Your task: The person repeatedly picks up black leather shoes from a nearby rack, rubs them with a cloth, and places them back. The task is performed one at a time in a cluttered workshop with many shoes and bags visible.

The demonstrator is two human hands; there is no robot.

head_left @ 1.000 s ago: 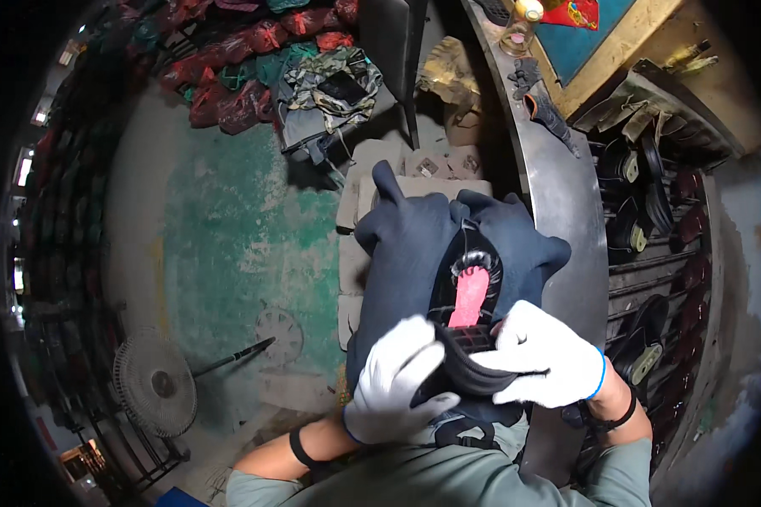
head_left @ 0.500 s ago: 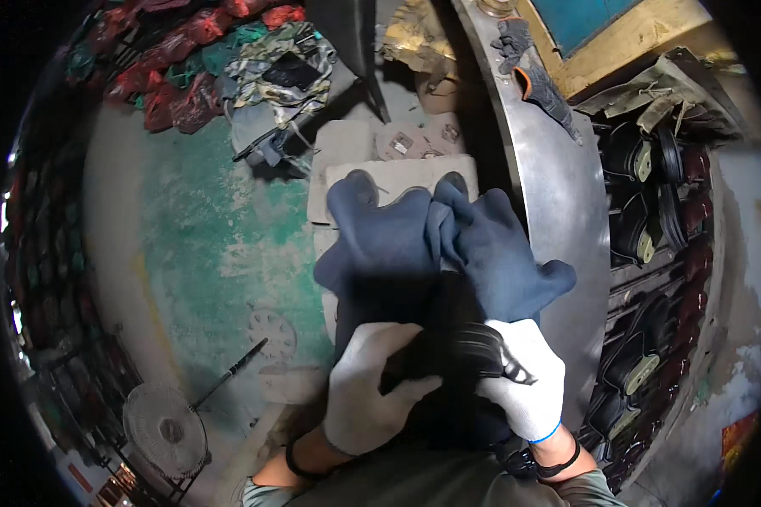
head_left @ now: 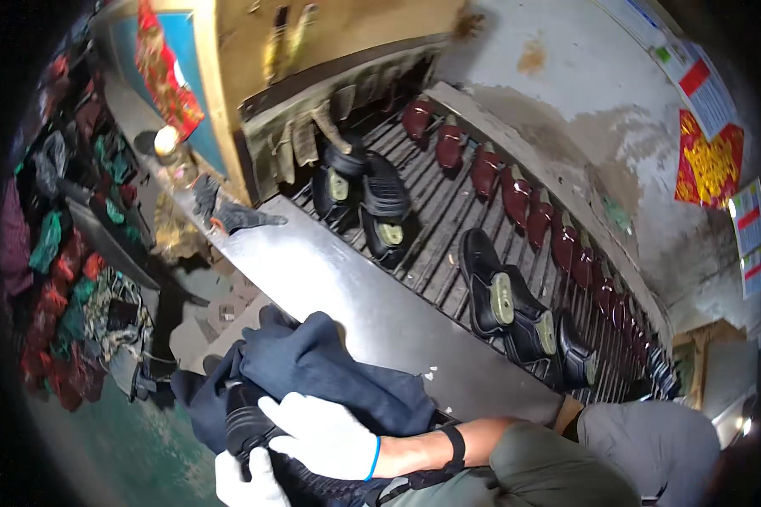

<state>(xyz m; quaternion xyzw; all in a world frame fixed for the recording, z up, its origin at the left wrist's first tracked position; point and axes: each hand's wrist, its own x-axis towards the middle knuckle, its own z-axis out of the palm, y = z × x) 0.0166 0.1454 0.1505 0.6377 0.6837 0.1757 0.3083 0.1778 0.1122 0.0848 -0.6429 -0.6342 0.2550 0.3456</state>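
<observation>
A black shoe [head_left: 247, 425] lies in my lap, its ridged part uppermost, held between both hands. My left hand [head_left: 249, 482], in a white glove, grips its near end, thumb raised against the edge; the lower fingers are cut off by the frame. My right hand [head_left: 328, 435], also white-gloved, is closed over the shoe's right side, fingers pointing left. A dark blue cloth [head_left: 313, 367] is bunched over my legs just beyond the shoe. Beneath my wrists is more black material, too dark to make out.
A metal ledge [head_left: 372, 304] runs diagonally past my right side. Beyond it, a slatted rack [head_left: 435, 253] carries several black shoes [head_left: 486, 287] and a row of glossy dark red shoe lasts [head_left: 516, 194]. Dark gloves [head_left: 228, 211] lie on the ledge. A camouflage cloth [head_left: 114, 313] is at left.
My view has swung to the right, bringing the rack and wall into sight. Both hands keep hold of the black shoe, now lower left in the picture.
</observation>
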